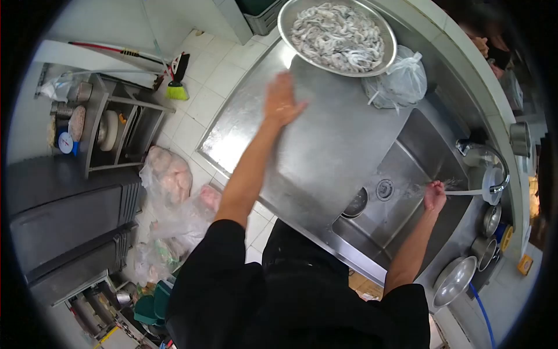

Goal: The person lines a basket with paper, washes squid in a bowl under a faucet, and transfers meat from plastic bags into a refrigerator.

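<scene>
Steel tabletop [325,145] runs into a deep sink [418,157], and the work in hand looks like wetting and wiping down that surface. Largest first: the tabletop is bare under the left hand [283,100], which lies flat with fingers spread, just short of the big bowl [381,64] heaped with pale seafood at the far end. A knotted plastic bag [401,81] sits beside the bowl, at the sink's edge. The right hand [435,196] is down in the sink, cupped under the water stream from the tap [485,157]; whether it holds anything I cannot tell. To do this well, sweep toward the sink, keep clear of the bowl, and carry water over in small amounts.
</scene>
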Demonstrator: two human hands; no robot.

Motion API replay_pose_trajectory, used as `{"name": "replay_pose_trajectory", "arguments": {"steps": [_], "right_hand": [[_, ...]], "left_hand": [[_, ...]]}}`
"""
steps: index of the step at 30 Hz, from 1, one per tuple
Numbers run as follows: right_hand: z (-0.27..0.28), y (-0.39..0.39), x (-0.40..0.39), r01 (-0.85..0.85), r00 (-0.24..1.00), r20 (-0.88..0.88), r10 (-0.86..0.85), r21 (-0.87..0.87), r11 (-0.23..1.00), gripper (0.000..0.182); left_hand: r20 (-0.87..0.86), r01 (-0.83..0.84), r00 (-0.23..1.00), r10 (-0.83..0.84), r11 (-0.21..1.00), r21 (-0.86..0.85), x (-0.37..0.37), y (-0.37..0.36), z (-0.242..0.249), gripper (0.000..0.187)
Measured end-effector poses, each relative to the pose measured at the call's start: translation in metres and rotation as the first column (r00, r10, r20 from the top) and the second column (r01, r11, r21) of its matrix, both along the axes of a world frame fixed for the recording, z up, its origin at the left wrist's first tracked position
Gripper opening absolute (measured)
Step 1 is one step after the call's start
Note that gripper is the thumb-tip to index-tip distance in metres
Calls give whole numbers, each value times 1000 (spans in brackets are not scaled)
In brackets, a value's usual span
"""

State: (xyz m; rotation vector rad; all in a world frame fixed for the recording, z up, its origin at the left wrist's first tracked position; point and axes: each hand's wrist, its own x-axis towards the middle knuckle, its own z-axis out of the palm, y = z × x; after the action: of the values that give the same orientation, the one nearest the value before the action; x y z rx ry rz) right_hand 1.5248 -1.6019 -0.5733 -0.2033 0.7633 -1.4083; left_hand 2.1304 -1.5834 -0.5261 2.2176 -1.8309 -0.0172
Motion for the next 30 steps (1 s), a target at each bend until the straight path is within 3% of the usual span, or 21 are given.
{"name": "replay_pose_trajectory", "arguments": {"steps": [3, 4, 6, 8, 9, 10, 11, 13, 14, 17, 18, 20, 23, 25, 27, 30], "right_hand": [[-16, -11, -13, -99, 995, -16, 98, -32, 995, 23], [-1, -9, -1, 72, 996, -65, -65, 107, 992, 23], [-3, -10, -11, 9, 998, -57, -5, 63, 998, 23], [-6, 1, -13, -26, 998, -47, 28, 44, 999, 23], [-7, 6, -11, -25, 998, -49, 27, 51, 998, 23], [-8, 12, -9, -4, 997, -73, 10, 89, 996, 23], [-10, 16, -6, 20, 995, -96, -8, 125, 992, 22], [-14, 21, 2, 24, 996, -88, -15, 100, 995, 22], [-14, 27, 3, 26, 996, -82, -19, 80, 996, 22], [-9, 28, 2, 105, 989, -116, -93, 96, 990, 22], [-10, 28, -2, 125, 986, -123, -113, 90, 988, 22], [-7, 24, -17, 86, 994, -75, -83, 39, 996, 21], [20, 21, -20, 172, 970, -190, -150, 103, 980, 21], [33, 16, -22, 169, 965, -219, -141, 116, 979, 21], [39, 11, -24, 96, 985, -153, -82, 89, 991, 21], [39, -2, -23, 64, 997, -46, -64, 8, 998, 23]], "left_hand": [[-71, 363, 930, -360, 931, 35, -64, -1, -14, 80], [-149, 492, 864, -482, 869, 45, -83, 20, -6, 78], [-226, 334, 911, -345, 939, -86, -79, 70, 12, 74], [-290, 15, 957, -26, 999, -37, -45, 133, 20, 67], [-263, -82, 963, 55, 992, -92, -17, 171, 12, 67], [-215, -228, 948, 234, 972, 51, 6, 203, 27, 70], [-273, -356, 843, 464, 861, 364, 33, 221, 58, 78], [96, -446, 895, 435, 869, 213, 68, 252, 21, 85], [93, -437, 900, 427, 874, 214, 70, 239, 18, 85], [77, -154, 986, 146, 983, 102, 70, 140, 4, 89], [111, -133, 987, 117, 979, 151, 64, 96, 10, 90], [81, -58, 995, 51, 994, 91, 53, 18, 5, 90], [36, 38, 999, -39, 999, 28, 6, -51, 0, 89], [60, 176, 983, -176, 984, 13, -65, -54, -9, 87], [-88, 268, 963, -257, 950, 160, -152, -34, -2, 85], [-92, 387, 920, -381, 920, 58, -247, -10, -1, 82]]}}
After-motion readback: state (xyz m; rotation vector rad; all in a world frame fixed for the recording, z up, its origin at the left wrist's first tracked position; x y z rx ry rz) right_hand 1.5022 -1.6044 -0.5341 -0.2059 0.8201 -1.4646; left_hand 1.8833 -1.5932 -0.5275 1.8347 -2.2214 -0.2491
